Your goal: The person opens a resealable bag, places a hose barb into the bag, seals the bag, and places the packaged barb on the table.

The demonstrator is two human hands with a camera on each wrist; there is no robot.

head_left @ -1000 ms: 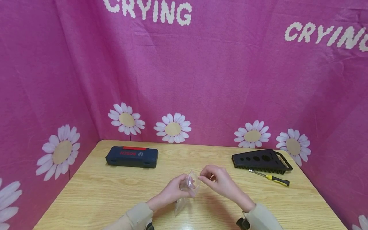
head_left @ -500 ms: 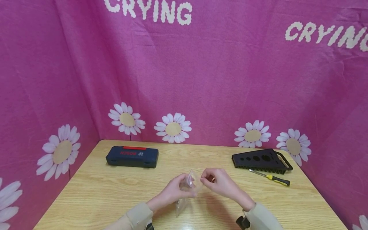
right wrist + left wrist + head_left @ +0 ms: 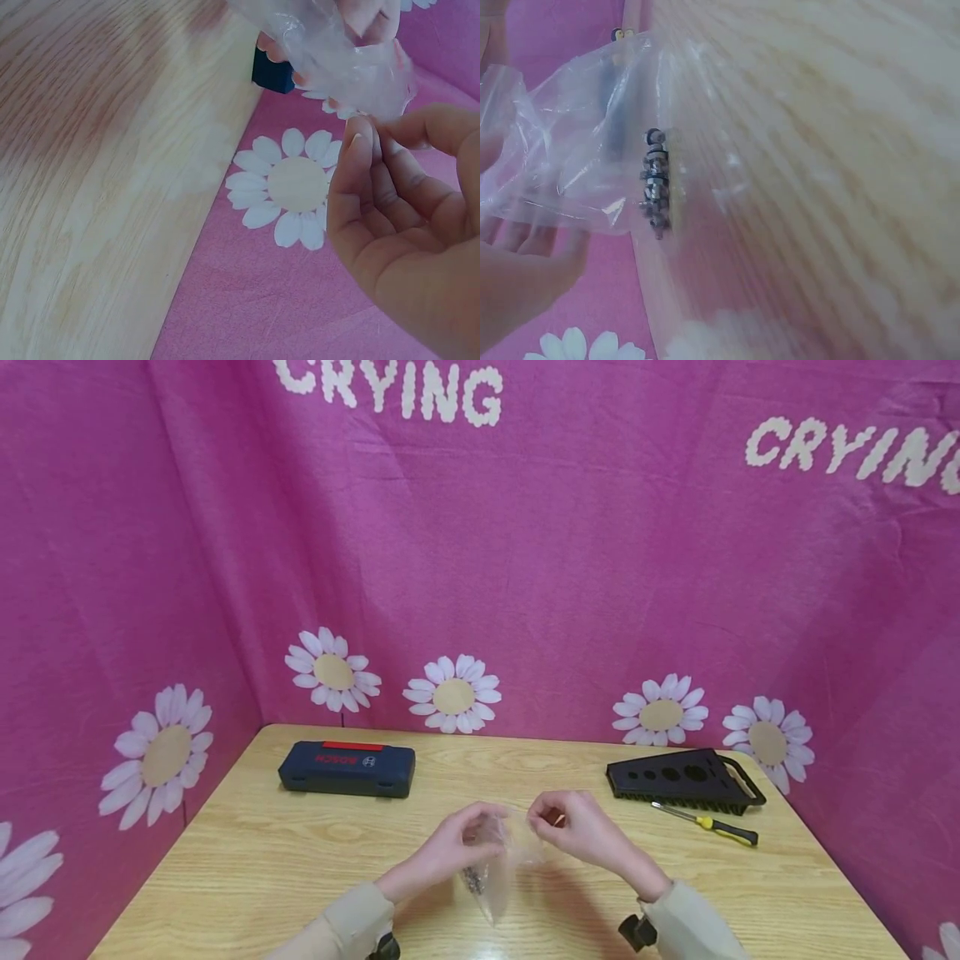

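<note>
A clear plastic bag (image 3: 497, 877) hangs between the two hands over the table. Small metal parts (image 3: 656, 180), dark and silvery like screws or nuts, lie gathered in its lower part in the left wrist view. My left hand (image 3: 452, 846) grips the bag around its middle, thumb and fingers curled about it. With thumb and index finger, my right hand (image 3: 577, 828) pinches the bag's upper edge; in the right wrist view the bag's mouth (image 3: 382, 82) sits right at those fingertips.
A dark blue Bosch case (image 3: 347, 770) lies at the back left of the wooden table (image 3: 247, 868). A black slotted tool holder (image 3: 682, 779) lies at the back right, with a yellow-and-black screwdriver (image 3: 716, 825) before it. Pink cloth (image 3: 525, 568) hangs behind.
The bag has been spread and lowered between the hands, and its parts now show below the left hand. The right hand has shifted slightly right. Case, holder and screwdriver stay put.
</note>
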